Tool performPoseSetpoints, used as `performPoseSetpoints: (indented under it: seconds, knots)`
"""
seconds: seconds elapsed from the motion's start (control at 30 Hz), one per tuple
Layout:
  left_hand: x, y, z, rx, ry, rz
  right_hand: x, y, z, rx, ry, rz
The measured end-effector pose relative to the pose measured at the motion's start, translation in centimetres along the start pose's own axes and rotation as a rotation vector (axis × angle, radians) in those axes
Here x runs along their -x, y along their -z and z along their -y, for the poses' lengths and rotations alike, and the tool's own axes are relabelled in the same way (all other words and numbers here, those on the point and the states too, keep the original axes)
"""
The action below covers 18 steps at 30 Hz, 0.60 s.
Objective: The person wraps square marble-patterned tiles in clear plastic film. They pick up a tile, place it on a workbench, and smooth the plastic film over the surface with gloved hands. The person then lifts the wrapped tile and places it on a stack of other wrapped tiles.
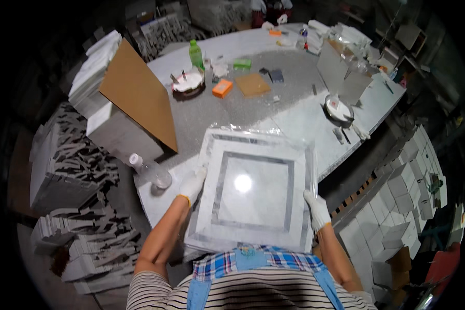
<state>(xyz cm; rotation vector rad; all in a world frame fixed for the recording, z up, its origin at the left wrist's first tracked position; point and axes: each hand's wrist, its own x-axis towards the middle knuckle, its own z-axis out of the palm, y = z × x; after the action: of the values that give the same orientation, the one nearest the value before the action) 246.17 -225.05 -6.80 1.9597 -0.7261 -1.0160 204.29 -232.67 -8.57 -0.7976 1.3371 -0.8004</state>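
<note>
A large square white panel [254,206] with grey inlaid bands lies or is held flat in front of my body, its surface glossy under clear plastic film that sticks out past the far edge. My left hand [192,186], in a white glove with a yellow cuff, grips the panel's left edge. Also gloved, my right hand [318,210] grips the right edge, thumb on top and fingers mostly hidden below. The panel's near edge is close to my blue plaid apron [248,261]. Left of my left hand stands a clear plastic bottle [152,172].
Cardboard sheet [138,93] leans against stacked white slabs at left. The grey-white table [289,111] bears a green bottle [196,54], two round dishes, an orange box [222,88] and a brown square [252,85]. White boxes [364,227] stand right; a person sits beyond the table.
</note>
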Motion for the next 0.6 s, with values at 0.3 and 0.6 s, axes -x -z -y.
performPoseSetpoints:
  seconds: [0.3, 0.6]
  knots:
    - [-2.1, -2.1, 1.1, -0.253, 0.157, -0.129, -8.8, 1.0, 5.7, 0.333, -0.014, 0.192]
    - [-1.4, -2.9, -2.9, -0.583, 0.177, -0.127, -11.0, 1.7, 9.4, 0.963, 0.129, 0.199]
